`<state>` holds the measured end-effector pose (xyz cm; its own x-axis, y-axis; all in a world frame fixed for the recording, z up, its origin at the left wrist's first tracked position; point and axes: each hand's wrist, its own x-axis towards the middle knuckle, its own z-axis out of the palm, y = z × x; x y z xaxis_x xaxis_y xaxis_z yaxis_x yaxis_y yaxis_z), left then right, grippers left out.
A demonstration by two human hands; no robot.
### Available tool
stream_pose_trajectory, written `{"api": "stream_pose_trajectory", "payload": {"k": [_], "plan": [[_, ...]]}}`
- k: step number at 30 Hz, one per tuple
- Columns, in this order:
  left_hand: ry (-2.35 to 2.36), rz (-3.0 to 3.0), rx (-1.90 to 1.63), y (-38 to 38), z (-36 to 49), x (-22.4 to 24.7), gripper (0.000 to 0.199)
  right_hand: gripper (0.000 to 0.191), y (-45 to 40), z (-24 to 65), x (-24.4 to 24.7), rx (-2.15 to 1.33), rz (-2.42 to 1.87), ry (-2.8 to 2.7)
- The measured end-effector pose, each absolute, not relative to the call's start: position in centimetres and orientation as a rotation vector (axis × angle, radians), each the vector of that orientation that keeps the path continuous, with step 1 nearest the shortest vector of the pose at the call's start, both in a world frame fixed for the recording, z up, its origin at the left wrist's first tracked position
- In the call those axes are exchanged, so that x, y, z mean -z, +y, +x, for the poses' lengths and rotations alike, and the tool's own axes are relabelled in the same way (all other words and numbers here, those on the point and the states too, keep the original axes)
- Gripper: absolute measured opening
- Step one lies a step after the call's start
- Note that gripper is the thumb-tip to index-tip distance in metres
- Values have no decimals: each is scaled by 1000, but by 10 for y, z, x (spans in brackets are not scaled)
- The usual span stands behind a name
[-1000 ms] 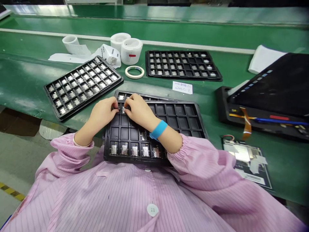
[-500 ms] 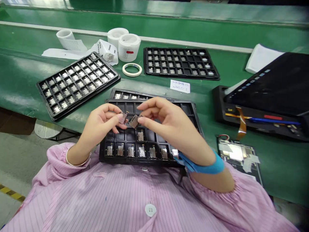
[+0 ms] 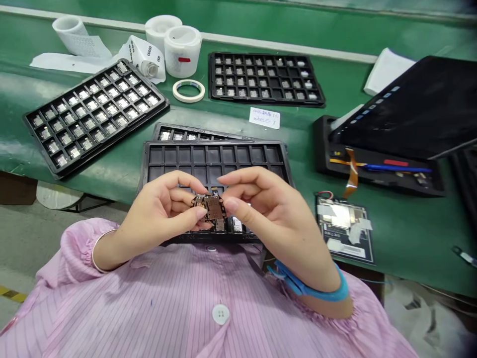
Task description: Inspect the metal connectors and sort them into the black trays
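Observation:
My left hand (image 3: 158, 214) pinches a small circuit board (image 3: 198, 201) between thumb and fingers. Beside it, and partly overlapping it, is a second small circuit board (image 3: 213, 208) with a metal card slot, gripped at its right edge by the thumb and fingers of my right hand (image 3: 274, 223). Both hands are above a black compartment tray (image 3: 216, 155) close to my body. Its far rows of pockets are bare, while a few similar boards (image 3: 236, 224) sit in the near row, partly hidden by my hands.
Another black tray (image 3: 175, 127) lies partly under the near one. Filled trays stand at the left (image 3: 48, 161) and back (image 3: 268, 103). White label rolls (image 3: 182, 49), a tape ring (image 3: 188, 99), a handwritten note (image 3: 264, 118), and a dark screen (image 3: 406, 109) wired to an opened device (image 3: 345, 233) surround them.
Both hands have come lower and nearer my body, bringing the two boards closer together, partly overlapping. The camera view has shifted, so the bench items appear further left and higher.

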<state>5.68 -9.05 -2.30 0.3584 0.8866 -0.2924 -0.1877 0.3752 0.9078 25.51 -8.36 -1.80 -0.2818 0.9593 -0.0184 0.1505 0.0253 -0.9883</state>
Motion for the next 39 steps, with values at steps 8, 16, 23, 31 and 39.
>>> {"api": "stream_pose_trajectory", "payload": {"k": [8,16,23,31,39], "plan": [[957,1004,-825,-92,62,22,17,4,-98,256,30,-1344,-1129,-1466],[970,985,-797,-91,64,22,18,13,-101,258,31,-1361,-1148,-1453],[996,985,-765,-91,65,23,18,14,-102,258,31,-1332,-1208,-1472],[985,938,-729,-90,66,26,18,18,-101,257,31,-1288,-1224,-1509],[971,915,-735,-88,65,29,19,31,-103,257,36,-1172,-1252,-1562]]}}
